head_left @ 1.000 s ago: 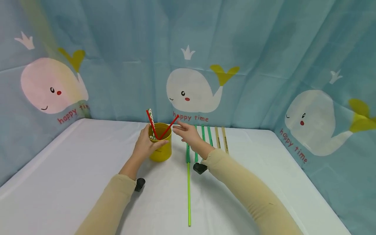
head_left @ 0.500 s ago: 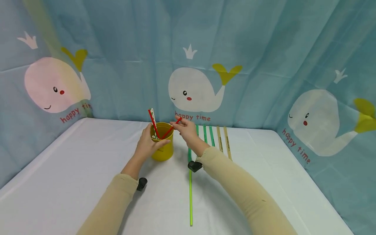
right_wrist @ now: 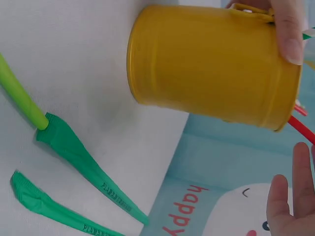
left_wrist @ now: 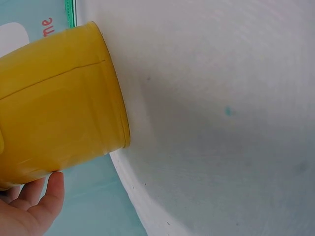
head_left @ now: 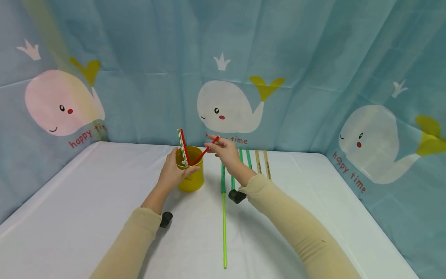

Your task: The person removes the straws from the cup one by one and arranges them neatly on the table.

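Note:
My left hand (head_left: 173,170) grips the yellow cup (head_left: 191,183) by its rim, thumb on the near side; the cup (left_wrist: 59,98) stands upright on the table. Inside lean a red straw (head_left: 184,145) and a green-and-white patterned straw (head_left: 182,143), side by side at the left. My right hand (head_left: 228,155), to the right of the rim, pinches the upper part of another red straw (head_left: 200,156), whose lower end is in the cup. In the right wrist view, that straw (right_wrist: 301,129) slants from the rim towards the right hand's fingers (right_wrist: 302,182).
A light green straw (head_left: 224,232) lies lengthwise on the white table (head_left: 296,232), its far end in a green wrapper (head_left: 223,182). More green wrappers (head_left: 249,157) and two tan ones (head_left: 258,161) lie behind my right wrist. A whale-printed curtain (head_left: 306,97) stands behind.
My right hand has closed its fingers on the right-hand red straw and tilted it further right. The patterned straw now shows left of the other red straw instead of right of it.

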A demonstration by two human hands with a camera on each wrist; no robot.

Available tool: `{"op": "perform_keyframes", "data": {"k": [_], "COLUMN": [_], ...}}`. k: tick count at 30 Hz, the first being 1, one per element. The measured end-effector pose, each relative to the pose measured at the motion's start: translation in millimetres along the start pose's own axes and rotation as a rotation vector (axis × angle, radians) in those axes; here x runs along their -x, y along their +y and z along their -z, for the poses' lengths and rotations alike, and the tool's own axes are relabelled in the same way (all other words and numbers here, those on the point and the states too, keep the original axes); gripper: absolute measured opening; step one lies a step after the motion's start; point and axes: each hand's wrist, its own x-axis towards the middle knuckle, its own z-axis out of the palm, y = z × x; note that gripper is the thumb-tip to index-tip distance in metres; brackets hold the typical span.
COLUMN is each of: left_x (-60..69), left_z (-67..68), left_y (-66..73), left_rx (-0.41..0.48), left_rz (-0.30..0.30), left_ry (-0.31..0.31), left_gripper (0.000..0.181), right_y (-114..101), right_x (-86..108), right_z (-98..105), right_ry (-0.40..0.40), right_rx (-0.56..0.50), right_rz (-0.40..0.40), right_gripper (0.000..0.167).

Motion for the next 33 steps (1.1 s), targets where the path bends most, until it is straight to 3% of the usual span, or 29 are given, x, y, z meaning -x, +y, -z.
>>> {"op": "perform_keyframes", "data": {"k": [7,25,33], "left_x": [-2.0,-0.3,-0.5], "left_z": [-0.8,-1.7,-2.0], "left_y": [-0.9,-1.1,-1.0], "left_rx": [-0.004,0.044,0.048], "left_rz": [-0.001,0.012,0.012], "left_ry": [-0.002,0.007,0.002], "left_gripper": [0.107,0.106,0.105], "right_y": [-3,-13,-14], "right_x": [7.1,19.1,24.3], "right_z": [11,52,69], "right_ry": [-0.001,0.12,0.197], "right_rx": [-0.058,-0.213,-0.289], "right_rz": [0.014,0.122,0.231], "right_gripper": [0.038,0.041,0.034]}}
